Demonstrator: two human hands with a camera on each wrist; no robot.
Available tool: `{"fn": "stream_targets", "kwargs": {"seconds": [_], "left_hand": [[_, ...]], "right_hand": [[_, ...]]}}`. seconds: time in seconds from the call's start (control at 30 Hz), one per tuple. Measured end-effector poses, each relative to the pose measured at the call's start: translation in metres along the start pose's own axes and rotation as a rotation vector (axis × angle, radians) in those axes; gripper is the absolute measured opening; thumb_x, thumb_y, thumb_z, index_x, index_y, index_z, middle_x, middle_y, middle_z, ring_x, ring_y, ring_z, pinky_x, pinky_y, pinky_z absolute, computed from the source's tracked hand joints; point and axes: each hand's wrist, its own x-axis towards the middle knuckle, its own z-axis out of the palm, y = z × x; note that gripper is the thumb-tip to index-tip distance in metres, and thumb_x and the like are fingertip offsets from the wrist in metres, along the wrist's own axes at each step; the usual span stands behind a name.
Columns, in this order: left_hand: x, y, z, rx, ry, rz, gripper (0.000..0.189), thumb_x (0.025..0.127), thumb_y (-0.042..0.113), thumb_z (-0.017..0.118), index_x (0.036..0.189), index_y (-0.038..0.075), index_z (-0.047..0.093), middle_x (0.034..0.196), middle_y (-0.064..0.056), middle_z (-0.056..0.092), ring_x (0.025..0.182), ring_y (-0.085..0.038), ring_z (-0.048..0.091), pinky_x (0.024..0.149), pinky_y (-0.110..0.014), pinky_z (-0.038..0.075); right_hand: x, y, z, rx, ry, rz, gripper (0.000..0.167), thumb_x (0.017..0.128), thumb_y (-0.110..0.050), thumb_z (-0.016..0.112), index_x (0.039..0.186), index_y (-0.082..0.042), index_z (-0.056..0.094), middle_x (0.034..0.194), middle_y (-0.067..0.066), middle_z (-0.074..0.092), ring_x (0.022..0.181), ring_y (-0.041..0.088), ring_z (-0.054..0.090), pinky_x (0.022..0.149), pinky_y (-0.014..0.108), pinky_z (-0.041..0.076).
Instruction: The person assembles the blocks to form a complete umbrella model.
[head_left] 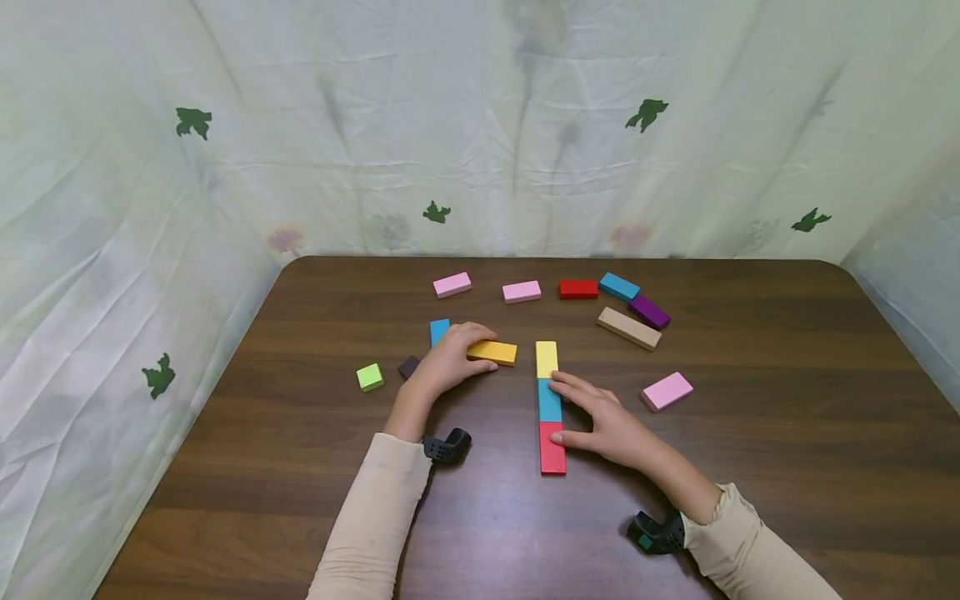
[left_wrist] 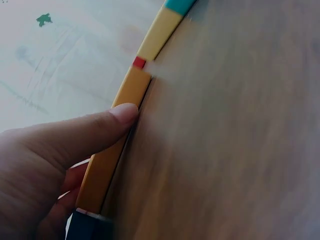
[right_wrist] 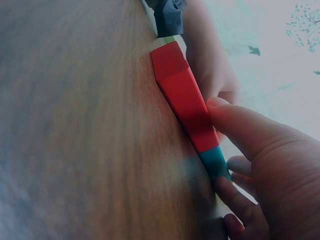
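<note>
My left hand point(head_left: 450, 360) pinches a long orange block point(head_left: 495, 352), thumb along its near side and fingers on the far side; the left wrist view shows the thumb on its edge. A row of three blocks laid end to end lies to the right: yellow point(head_left: 546, 357), light blue point(head_left: 549, 404) and red point(head_left: 552, 458). Beside this row is my right hand point(head_left: 613, 427), its fingers extended. The thumb touches the red block's side and the fingertips rest at the blue one. Partly behind the left hand lie a blue block point(head_left: 439, 330) and a dark block point(head_left: 408, 367).
A light green block point(head_left: 370, 377) sits at the left. Along the back are two pink blocks point(head_left: 452, 285), a red block point(head_left: 578, 289), a blue block point(head_left: 619, 287), a purple block point(head_left: 649, 311) and a beige block point(head_left: 629, 328). Another pink block point(head_left: 667, 391) lies right.
</note>
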Motion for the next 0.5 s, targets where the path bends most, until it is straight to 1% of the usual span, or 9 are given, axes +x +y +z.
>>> {"fn": "stream_targets", "kwargs": {"seconds": [0.17,0.33,0.5], "left_hand": [[-0.0017,-0.0026,-0.0040,-0.010,-0.004,0.001,0.039,0.078,0.019,0.071,0.112,0.004,0.061,0.111,-0.008,0.058,0.105,-0.024,0.047,0.094,-0.036,0.034],[-0.0020,-0.0023,-0.0036,0.016,-0.011,-0.002,0.035,0.080,0.020,0.070,0.111,0.005,0.062,0.107,-0.007,0.059,0.101,-0.023,0.049,0.091,-0.035,0.035],[0.0002,0.0002,-0.0023,0.037,0.018,-0.016,0.034,0.081,0.022,0.068,0.109,0.006,0.063,0.104,-0.006,0.059,0.098,-0.021,0.049,0.089,-0.034,0.037]], "right_hand": [[-0.0003,-0.0009,-0.0008,0.001,-0.005,0.011,0.070,0.078,-0.046,0.065,0.136,-0.014,0.040,0.142,0.002,0.031,0.128,0.022,0.029,0.098,0.051,0.020],[-0.0004,-0.0011,-0.0006,0.008,-0.007,0.010,0.070,0.079,-0.045,0.065,0.136,-0.014,0.040,0.142,0.002,0.031,0.128,0.022,0.029,0.098,0.050,0.020],[-0.0006,-0.0007,-0.0005,0.001,-0.005,0.006,0.071,0.078,-0.046,0.064,0.136,-0.014,0.040,0.142,0.002,0.031,0.128,0.022,0.030,0.098,0.051,0.020]]}}
